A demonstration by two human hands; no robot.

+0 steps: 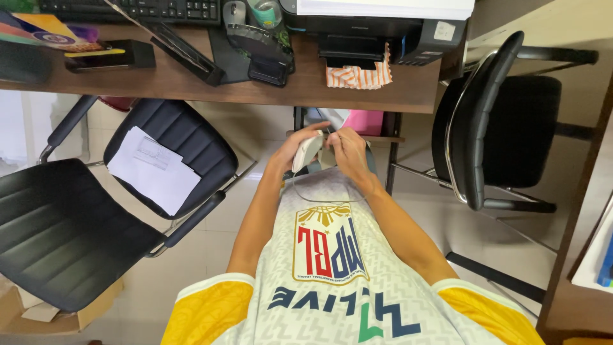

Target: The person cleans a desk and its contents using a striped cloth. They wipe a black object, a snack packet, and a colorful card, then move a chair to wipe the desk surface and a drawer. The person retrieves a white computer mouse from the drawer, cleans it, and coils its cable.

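Yellow sleeves and a white jersey are filling the bottom of the view, closest to the camera. Just past the jersey, both hands are meeting in front of the person's body, below the edge of the brown desk.

The left hand is wrapping around a small pale gadget, with its fingers curled along the side. The gadget is standing on its edge between the two hands, a little under the desk edge. The right hand is pressing against the other side of the gadget, fingers bent and close together. I cannot tell if those fingers are pinching a small part or just pushing. A thin wire is hanging down from the gadget and lying on the jersey.

My guess is that the work is somewhere in the middle. The gadget is already picked up and both hands are busy on it, but nothing is looking finished or put down yet.

On the desk, a black printer is sitting right above the hands, with a striped orange cloth peeking out under it. A keyboard is lying far to the left on the desk. Left of the desk's front edge, white papers are lying on a black chair. Another black chair is standing to the right of the desk.
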